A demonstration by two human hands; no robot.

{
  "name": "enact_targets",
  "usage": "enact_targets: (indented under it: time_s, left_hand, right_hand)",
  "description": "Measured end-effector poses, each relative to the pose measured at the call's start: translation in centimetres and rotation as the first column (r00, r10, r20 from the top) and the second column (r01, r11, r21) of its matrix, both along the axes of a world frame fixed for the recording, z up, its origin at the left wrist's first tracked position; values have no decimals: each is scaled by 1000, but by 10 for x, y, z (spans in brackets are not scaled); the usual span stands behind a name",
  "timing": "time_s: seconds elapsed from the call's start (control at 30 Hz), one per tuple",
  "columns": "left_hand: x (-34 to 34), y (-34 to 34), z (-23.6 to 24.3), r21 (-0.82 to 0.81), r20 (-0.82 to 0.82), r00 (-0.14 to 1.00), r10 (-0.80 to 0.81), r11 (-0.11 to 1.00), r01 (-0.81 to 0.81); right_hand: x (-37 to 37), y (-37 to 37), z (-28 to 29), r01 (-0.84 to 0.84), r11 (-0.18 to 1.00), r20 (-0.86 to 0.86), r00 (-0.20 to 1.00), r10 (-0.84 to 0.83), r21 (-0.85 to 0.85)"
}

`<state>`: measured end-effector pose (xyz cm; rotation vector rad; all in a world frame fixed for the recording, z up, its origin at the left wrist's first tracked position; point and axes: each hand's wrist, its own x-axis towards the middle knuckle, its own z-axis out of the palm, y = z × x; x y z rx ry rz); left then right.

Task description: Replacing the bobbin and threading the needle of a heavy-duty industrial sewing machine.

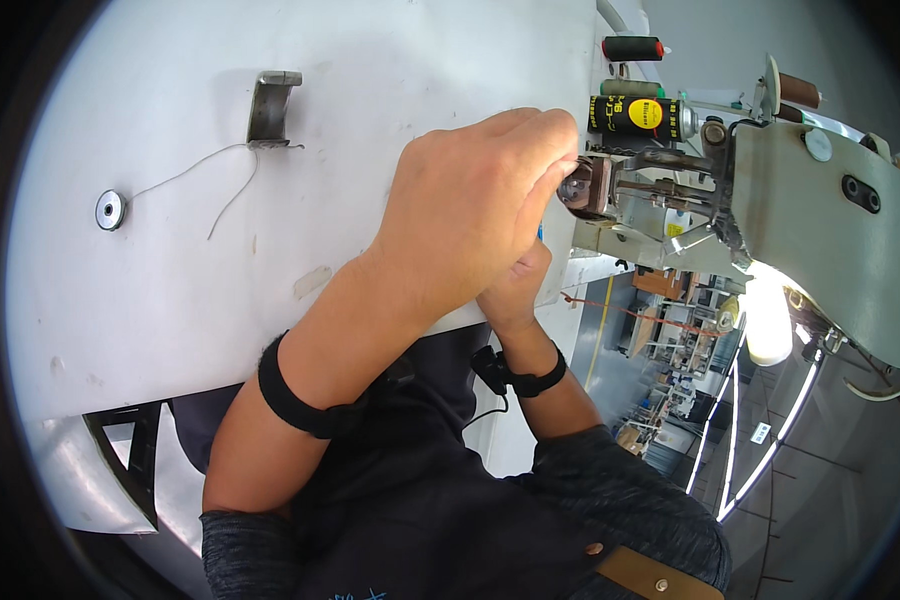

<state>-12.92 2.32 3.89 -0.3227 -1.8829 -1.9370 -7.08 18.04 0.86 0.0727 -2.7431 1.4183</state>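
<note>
My left hand (pixel 480 195) is closed, with its thumb and fingers pressed together beside a dark metal fitting (pixel 596 188) at the end of the sewing machine (pixel 820 215). Whatever it grips is hidden by the fingers. Lower down and partly covered by the left hand, my right hand (pixel 518 288) is curled closed. A small bit of something blue (pixel 541 232) shows just above it; its kind cannot be made out. To the left on the white table (pixel 170 310) lie a bobbin (pixel 111 210) with loose grey thread and a bent metal plate (pixel 268 110).
Behind the machine's working end lies a black and yellow spray can (pixel 630 117). Dark thread spools (pixel 632 48) are beyond it. A bright lamp (pixel 767 315) glows under the machine head. Workbenches (pixel 660 330) stand in the room at the right.
</note>
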Motion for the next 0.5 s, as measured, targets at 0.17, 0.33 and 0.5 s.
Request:
enact_targets:
  time_s: [0.17, 0.33, 0.5]
  left_hand:
    - [-2, -7, -3, -165, -87, 996, -9, 986, -6]
    - [-6, -9, -6, -183, -89, 996, -26, 983, 10]
    - [-14, -9, -9, -128, -217, 975, 53, 988, -82]
  right_hand:
    - [-5, -5, -2, -115, 992, -106, 988, 109, -57]
    - [-3, -6, -3, -122, 987, -95, 989, 112, -101]
    - [-5, -12, 0, -107, 978, -96, 991, 91, -178]
